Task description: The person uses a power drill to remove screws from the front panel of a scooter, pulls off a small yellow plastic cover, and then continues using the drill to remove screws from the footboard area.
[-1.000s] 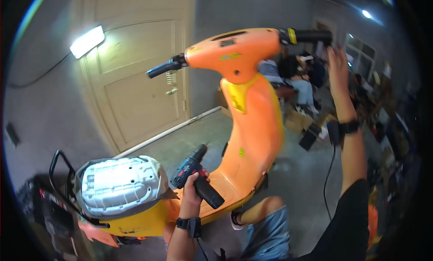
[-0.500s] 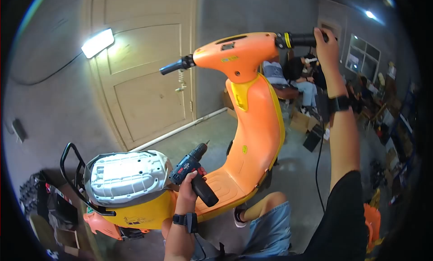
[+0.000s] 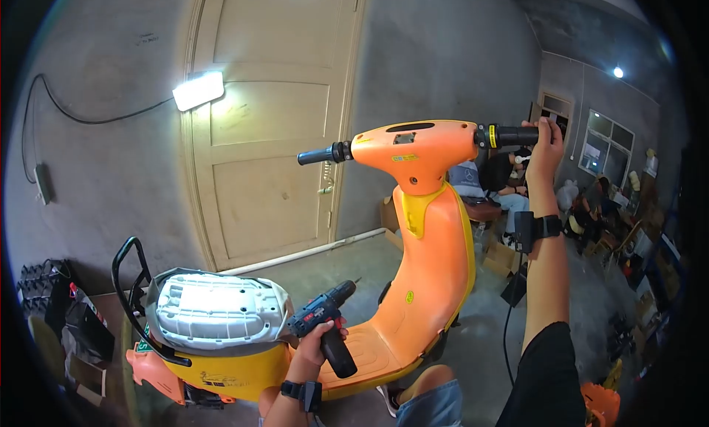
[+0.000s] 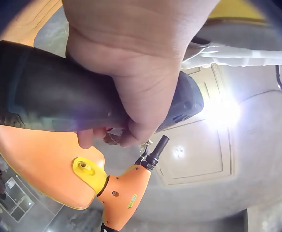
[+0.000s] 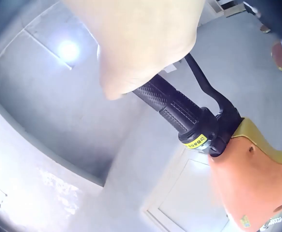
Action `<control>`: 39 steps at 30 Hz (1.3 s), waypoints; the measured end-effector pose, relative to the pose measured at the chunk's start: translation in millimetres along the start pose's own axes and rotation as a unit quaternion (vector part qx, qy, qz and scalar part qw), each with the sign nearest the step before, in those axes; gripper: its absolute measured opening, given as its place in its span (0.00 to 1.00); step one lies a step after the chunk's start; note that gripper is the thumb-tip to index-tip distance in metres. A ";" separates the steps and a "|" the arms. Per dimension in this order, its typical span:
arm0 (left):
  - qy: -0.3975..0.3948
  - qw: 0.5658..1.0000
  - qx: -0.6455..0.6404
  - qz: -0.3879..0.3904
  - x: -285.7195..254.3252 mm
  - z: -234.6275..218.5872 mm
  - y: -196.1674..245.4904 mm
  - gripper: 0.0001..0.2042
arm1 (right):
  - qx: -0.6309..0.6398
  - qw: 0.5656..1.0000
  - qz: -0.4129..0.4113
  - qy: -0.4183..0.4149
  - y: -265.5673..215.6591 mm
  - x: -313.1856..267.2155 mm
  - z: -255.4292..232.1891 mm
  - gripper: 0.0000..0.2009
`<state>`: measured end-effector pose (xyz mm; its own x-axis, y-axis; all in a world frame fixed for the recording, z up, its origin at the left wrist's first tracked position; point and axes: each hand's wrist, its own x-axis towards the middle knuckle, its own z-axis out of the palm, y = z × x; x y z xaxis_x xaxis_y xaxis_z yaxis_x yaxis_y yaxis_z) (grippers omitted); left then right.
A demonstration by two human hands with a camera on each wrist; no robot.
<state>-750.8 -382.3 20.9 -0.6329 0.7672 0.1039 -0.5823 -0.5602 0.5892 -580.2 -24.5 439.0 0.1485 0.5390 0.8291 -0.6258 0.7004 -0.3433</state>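
Observation:
An orange and yellow scooter point(image 3: 436, 235) stands across the middle of the head view. My right hand point(image 3: 545, 152) grips the outer end of its black right handlebar grip point(image 3: 517, 137); in the right wrist view the hand point(image 5: 141, 43) covers the end of that grip point(image 5: 153, 92), beside a brake lever point(image 5: 204, 82). My left hand point(image 3: 316, 343) holds a cordless drill point(image 3: 317, 314) by its handle over the footboard, bit pointing up and right. The left wrist view shows the left hand point(image 4: 126, 63) curled round the black drill handle point(image 4: 49, 92).
A white seat underside point(image 3: 214, 309) lies at the scooter's rear, by a black rack point(image 3: 125, 279). Behind are a beige door point(image 3: 269, 161) and a lit lamp point(image 3: 198, 91). A seated person point(image 3: 506, 183), cardboard boxes point(image 3: 501, 258) and clutter are at the right.
The head view has shifted, so the scooter appears lower and further right. My right hand, blurred near the handlebar end earlier, now grips it. The left hand still holds the drill.

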 end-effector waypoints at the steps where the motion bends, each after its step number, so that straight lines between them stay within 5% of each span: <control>1: -0.010 1.000 0.004 0.001 1.9 0.2 -2.3 0.17 | -0.009 1.000 0.006 -0.004 3.8 3.8 -2.7 0.12; 8: -0.007 1.000 0.012 -0.024 13.2 6.6 -21.5 0.16 | 0.053 0.998 0.003 -0.019 42.3 -2.6 -12.3 0.15; 10: -0.004 0.999 0.017 -0.034 16.4 6.0 -24.2 0.16 | -0.059 0.997 0.034 -0.023 64.7 -14.8 -23.3 0.17; 16: -0.005 0.999 0.025 -0.042 18.8 10.7 -30.3 0.15 | -0.126 0.951 0.083 -0.271 129.2 -97.5 5.3 0.26; 19: 0.005 0.999 0.029 -0.031 18.8 15.4 -30.5 0.16 | -0.268 0.912 0.051 -0.306 139.3 -128.4 30.4 0.30; 23: 0.008 0.998 0.056 0.011 19.3 21.6 -30.2 0.18 | -0.298 0.884 0.081 -0.352 139.0 -127.2 27.6 0.31; 28: -0.008 0.999 0.028 -0.020 21.6 37.2 -31.9 0.21 | -0.287 0.892 0.084 -0.339 139.4 -129.4 22.2 0.28; 30: -0.043 0.998 -0.042 0.014 25.6 54.4 -30.4 0.22 | -0.375 0.857 0.105 -0.338 135.5 -129.3 23.9 0.28; 39: -0.089 0.994 0.027 0.062 60.4 127.3 7.1 0.28 | -0.319 0.891 0.078 -0.312 128.7 -131.8 23.6 0.29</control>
<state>-728.2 -300.2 133.4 -0.5957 0.7385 0.3159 -0.4740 -0.6408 0.6040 -698.3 -16.5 295.9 -0.4819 0.4268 0.7653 -0.0085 0.8710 -0.4912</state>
